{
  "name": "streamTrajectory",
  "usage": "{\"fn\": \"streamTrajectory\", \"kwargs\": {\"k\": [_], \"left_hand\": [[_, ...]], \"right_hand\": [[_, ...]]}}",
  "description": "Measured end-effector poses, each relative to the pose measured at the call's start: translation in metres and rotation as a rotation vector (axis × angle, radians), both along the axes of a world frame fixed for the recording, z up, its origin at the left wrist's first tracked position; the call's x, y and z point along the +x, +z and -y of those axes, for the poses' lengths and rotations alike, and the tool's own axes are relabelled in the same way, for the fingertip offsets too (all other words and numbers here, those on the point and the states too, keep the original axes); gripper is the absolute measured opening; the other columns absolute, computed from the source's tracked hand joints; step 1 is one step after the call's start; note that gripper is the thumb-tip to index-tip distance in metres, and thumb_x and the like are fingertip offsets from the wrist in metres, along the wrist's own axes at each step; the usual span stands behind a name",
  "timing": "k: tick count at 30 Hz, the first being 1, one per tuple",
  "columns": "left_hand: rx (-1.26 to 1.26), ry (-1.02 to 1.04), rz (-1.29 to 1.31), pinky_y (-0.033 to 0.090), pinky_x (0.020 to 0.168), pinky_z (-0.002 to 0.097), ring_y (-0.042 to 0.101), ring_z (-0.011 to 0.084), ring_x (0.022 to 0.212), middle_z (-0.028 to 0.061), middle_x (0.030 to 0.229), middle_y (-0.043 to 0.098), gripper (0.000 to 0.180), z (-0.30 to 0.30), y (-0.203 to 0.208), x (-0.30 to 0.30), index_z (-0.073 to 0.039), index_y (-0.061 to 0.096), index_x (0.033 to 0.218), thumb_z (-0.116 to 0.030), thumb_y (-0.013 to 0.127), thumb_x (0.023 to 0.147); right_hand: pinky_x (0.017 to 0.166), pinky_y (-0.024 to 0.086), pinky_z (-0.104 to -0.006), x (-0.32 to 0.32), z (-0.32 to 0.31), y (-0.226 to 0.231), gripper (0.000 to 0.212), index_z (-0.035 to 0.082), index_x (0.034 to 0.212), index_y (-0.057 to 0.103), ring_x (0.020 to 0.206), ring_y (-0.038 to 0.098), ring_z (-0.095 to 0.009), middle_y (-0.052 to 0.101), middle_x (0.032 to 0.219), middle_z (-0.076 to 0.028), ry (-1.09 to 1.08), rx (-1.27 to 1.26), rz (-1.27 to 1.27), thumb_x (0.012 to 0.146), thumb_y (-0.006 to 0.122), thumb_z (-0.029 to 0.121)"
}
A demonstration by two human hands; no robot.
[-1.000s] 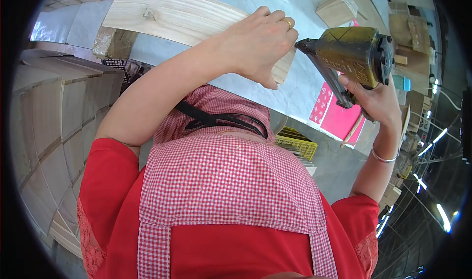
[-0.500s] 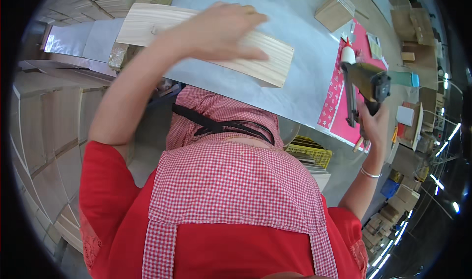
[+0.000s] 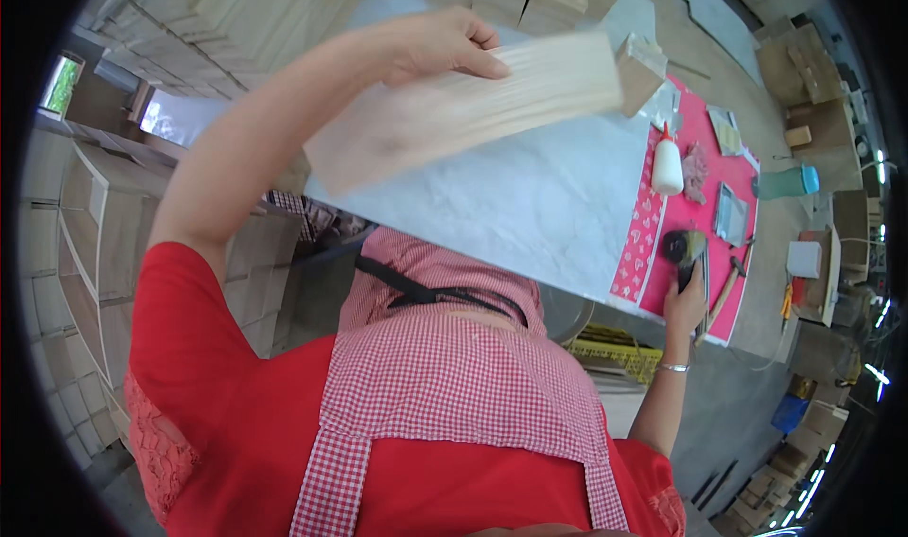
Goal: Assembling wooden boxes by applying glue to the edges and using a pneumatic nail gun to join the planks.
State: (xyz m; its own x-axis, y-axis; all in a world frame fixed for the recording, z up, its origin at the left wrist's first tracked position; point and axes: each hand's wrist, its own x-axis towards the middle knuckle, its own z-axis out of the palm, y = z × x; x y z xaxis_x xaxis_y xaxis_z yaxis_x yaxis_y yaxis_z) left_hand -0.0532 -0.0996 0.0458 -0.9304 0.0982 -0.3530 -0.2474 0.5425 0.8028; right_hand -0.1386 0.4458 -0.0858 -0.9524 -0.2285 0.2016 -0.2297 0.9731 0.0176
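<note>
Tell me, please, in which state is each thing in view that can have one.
Left hand: closed on the board's edge
Wooden board: held, blurred
Right hand: closed around the nail gun
Nail gun: held
White bottle: red top on
Cloth: crumpled
Hammer: lying down
Cup: teal lid on

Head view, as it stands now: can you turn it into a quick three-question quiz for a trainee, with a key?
1. What is the left hand holding?
2. True or false: the white bottle has a blue tip.
3. Fill in the blank: the right hand grips a ____, with a hammer to its right in the picture.

Key:
1. A pale wooden board, blurred in this view.
2. False; the tip is red.
3. Nail gun.
</note>
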Motion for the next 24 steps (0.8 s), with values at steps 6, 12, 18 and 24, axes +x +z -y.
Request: {"fn": "streamTrajectory", "kwargs": {"k": [6,12,18,24], "left_hand": [[1.049,0.697,-0.213,0.052,0.096,0.037,0.067,0.0198,0.098,0.009,0.109,0.067,0.022,-0.053,-0.02,0.032,0.002,0.06,0.114,-0.014,0.061,0.097],[1.391,1.029,-0.17,0.048,0.106,0.0383,0.063,0.0206,0.11,0.0092,0.118,0.064,0.024,-0.104,-0.075,0.071,0.0,0.054,0.119,-0.009,0.06,0.098],[1.404,1.281,-0.149,0.047,0.108,0.0375,0.06,0.02,0.116,0.0082,0.12,0.061,0.021,-0.114,-0.088,0.105,-0.002,0.054,0.117,-0.006,0.06,0.097],[1.312,1.292,-0.137,0.046,0.108,0.0378,0.059,0.0193,0.116,0.0079,0.12,0.062,0.027,-0.102,-0.105,0.135,-0.002,0.053,0.123,-0.005,0.06,0.097]], "right_hand": [[0.083,0.048,-0.0494,-0.014,0.015,0.013,0.051,0.003,0.133,0.057,0.101,0.063,-0.04,0.065,0.105,-0.022,0.087,-0.152,0.014,0.089,0.07,0.026],[0.099,0.044,-0.0439,-0.06,0.133,0.032,0.055,-0.004,0.132,0.056,0.113,0.059,-0.036,0.064,0.12,-0.023,0.329,-0.594,-0.094,0.09,0.072,0.027],[0.106,0.041,-0.0458,-0.126,0.252,-0.018,0.105,-0.018,0.136,0.039,0.125,0.051,-0.044,0.053,0.13,-0.035,0.166,-0.587,-0.155,0.073,0.08,0.055],[0.106,0.042,-0.045,-0.133,0.315,-0.01,0.117,-0.013,0.135,0.036,0.125,0.05,-0.043,0.052,0.13,-0.031,-0.1,-0.608,-0.03,0.06,0.082,0.064]]}}
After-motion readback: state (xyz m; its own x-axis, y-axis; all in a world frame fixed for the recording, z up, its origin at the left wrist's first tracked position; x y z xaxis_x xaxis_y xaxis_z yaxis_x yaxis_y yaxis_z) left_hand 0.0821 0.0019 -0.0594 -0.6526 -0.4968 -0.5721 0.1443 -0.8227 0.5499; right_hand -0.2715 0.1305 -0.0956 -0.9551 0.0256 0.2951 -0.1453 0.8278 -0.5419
